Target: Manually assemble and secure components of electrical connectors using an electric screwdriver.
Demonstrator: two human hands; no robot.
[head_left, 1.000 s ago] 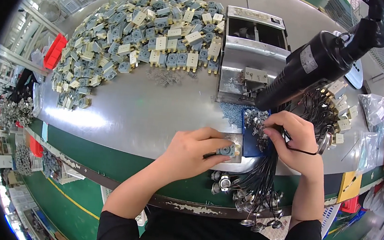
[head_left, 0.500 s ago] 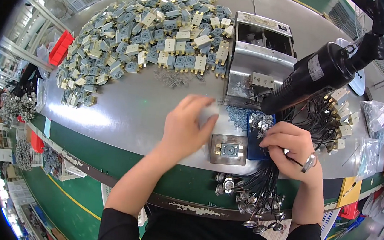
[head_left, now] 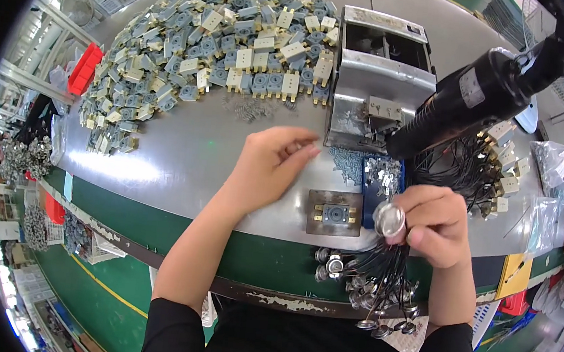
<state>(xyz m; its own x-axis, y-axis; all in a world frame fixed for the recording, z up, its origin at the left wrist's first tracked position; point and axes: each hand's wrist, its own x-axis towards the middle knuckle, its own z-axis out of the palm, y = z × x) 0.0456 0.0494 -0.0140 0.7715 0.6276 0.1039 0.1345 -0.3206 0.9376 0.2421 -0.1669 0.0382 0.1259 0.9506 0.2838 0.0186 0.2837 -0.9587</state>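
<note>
My right hand (head_left: 441,225) pinches a round, shiny silver part (head_left: 390,220) between thumb and fingers, raised over the near edge of a blue tray (head_left: 367,179) of small metal pieces. What it is exactly I cannot make out. My left hand (head_left: 269,168) hovers over the metal table, its thumb and forefinger apart and other fingers curled, with nothing seen between them. Between the hands lies a square metal fixture (head_left: 314,228) with a grey block with brass terminals (head_left: 336,214) seated in it. Blue-grey screws (head_left: 346,163) lie loose beyond the fixture.
A big heap of grey-and-cream terminal blocks (head_left: 206,46) covers the far left. A metal feeder machine (head_left: 383,74) and a black powered driver (head_left: 465,102) stand beyond the tray. Black wires with round metal ends (head_left: 362,292) hang over the front edge; more wired blocks (head_left: 508,184) lie right.
The pale thing at my left fingertips is gone, and those fingers have moved slightly up. My right hand has lifted from the tray and now shows a round silver part.
</note>
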